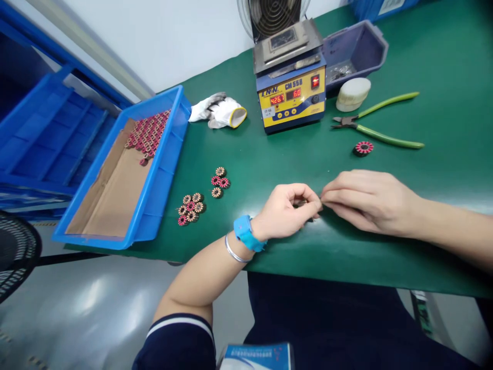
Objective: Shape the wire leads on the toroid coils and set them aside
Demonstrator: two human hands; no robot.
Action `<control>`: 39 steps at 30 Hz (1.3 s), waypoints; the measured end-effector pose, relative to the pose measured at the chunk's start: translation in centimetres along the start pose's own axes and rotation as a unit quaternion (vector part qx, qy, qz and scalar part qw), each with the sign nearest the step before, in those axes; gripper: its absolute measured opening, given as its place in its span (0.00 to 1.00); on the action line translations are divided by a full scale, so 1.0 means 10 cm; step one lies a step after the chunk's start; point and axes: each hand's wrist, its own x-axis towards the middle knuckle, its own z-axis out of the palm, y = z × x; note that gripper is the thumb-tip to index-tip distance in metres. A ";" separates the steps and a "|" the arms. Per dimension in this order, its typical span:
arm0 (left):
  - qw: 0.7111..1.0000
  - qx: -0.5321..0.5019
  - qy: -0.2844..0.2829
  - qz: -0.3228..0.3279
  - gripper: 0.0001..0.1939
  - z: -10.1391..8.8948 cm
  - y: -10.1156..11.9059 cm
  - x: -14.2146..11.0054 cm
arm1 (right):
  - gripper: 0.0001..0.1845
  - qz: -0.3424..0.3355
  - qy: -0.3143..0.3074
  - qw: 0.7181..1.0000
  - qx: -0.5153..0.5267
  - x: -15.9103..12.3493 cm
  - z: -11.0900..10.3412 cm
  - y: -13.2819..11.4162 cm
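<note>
"Pinching is shown nearest the viewer; what do your fingers hold?"

"My left hand [287, 210], its thumb and forefinger brought together, grips a small dark piece [300, 204] low over the tabletop [246, 154]. The piece is mostly hidden; I cannot tell whether it is a wound ring. My right hand [372, 200] has its fingers gathered to a point, meeting or nearly meeting the left fingertips. Whether they hold anything thin, I cannot tell."

"How is such a grip best used?"

"In my judgement, the left should act as the clamp and the right as the fine worker. I would hold the piece by its edge, work close to the grip and pull evenly, lest something delicate bend or slip."

"And beyond the hands?"

"To my left lie clusters of wound rings [190, 206]. Past my right hand sits a single ring [362, 152], near the green-handled cutters [346, 122], whose blades are parted. Farther off stands a yellow-fronted unit [292, 100] with lit red digits; it may be hot, so bare fingers should stay well apart from its top."
</note>
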 end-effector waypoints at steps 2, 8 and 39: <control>0.976 0.151 0.044 0.153 0.07 0.03 -0.02 -0.04 | 0.12 0.167 -0.053 0.967 0.186 0.03 0.01 -0.04; 0.961 0.165 0.064 0.211 0.08 0.05 0.03 -0.08 | 0.19 0.289 -0.107 0.886 0.346 0.03 -0.05 -0.05; 0.997 0.050 0.025 0.045 0.08 -0.01 0.07 -0.05 | 0.06 0.025 0.018 0.999 -0.015 0.01 0.05 -0.08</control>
